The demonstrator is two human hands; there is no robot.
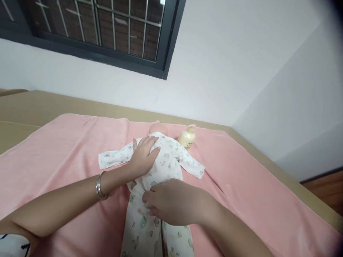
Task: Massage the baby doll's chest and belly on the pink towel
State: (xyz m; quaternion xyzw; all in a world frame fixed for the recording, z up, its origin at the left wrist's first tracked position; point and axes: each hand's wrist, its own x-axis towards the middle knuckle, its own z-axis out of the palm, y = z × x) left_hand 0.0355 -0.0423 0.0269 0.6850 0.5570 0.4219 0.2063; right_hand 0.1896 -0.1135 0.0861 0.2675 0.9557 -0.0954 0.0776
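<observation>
A doll in white baby clothes printed with small bears and leaves lies on its back, its rounded pinkish head pointing away from me. Both sleeves stretch out sideways, and no doll hands show at the cuffs. My left hand rests on the chest near one shoulder, fingers extended and apart. Lower down, at the waist, my right hand has its fingers curled onto the cloth, seemingly pinching it; its fingertips are partly hidden. The trouser legs run toward me past the bottom edge.
A pink blanket with some folds lies under the doll on a tan surface. A cream pump bottle stands close to the doll's right-hand shoulder in view. Behind rise a white wall and a dark-framed barred window.
</observation>
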